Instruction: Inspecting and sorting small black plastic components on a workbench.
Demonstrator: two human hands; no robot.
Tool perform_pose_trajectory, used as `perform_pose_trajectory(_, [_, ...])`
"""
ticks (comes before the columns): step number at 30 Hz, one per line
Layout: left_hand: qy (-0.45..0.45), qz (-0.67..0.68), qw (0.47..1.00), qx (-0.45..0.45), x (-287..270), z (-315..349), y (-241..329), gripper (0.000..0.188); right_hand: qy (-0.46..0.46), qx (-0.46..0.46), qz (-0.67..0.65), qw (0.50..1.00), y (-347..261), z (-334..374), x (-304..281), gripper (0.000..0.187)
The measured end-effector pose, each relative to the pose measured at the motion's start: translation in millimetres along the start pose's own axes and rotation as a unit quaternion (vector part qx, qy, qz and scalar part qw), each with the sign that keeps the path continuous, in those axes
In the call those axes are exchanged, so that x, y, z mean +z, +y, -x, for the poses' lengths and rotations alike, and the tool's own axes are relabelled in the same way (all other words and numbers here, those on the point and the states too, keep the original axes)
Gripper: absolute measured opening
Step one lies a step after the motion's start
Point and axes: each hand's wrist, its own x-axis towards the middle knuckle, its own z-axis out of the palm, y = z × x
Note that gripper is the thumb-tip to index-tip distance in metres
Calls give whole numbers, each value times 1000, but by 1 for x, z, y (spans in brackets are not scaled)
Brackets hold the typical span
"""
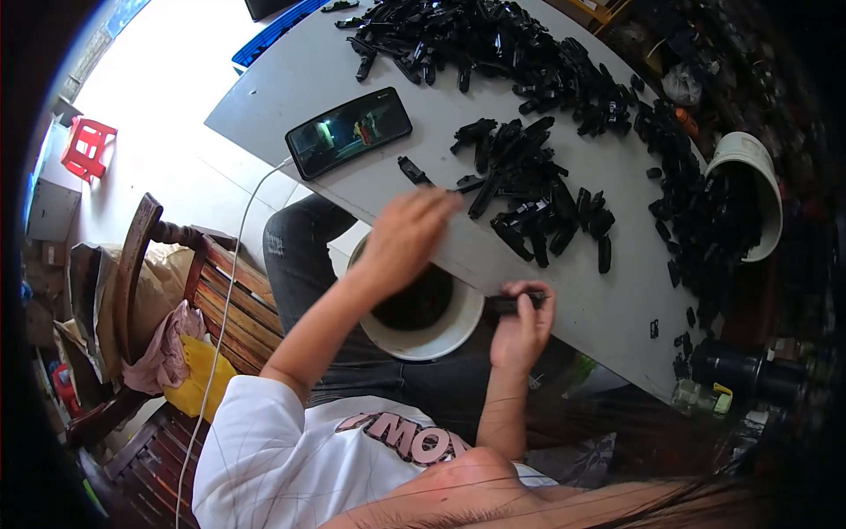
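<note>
The black piece point(504, 305) in the right hand point(526, 328) looks like hard plastic. Past the grip, the pile of black parts point(507, 159) looks like plastic too, with shiny spots. The table point(608, 309) beside the grip is smooth and pale. Just left of the grip, the bucket point(469, 309) is smooth plastic. Farther left, the chair point(233, 304) is shiny wood and the pink rag point(172, 348) is wrinkly cloth.
</note>
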Motion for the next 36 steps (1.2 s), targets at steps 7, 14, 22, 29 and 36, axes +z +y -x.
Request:
perform_pose_trajectory(7, [-91,-210,973,-21,-13,-25,-38,26,20,-49,246,968,-25,-35,-35,7])
perform_pose_trajectory(14, [-44,97,985,-135,-16,-7,-10,21,-47,-295,636,712,-36,-96,-54,30])
perform_pose_trajectory(22, [-122,536,792,-265,4,17,7,27,-53,-277,758,589,-34,-104,-55,26])
perform_pose_trajectory(29, [-132,396,894,-162,14,25,26,46,-199,-224,660,688,-56,-46,-9,21])
perform_pose_trajectory(36, [-143,373,906,-142,7,19,48,40,-246,-86,424,867,-35,-27,1,22])
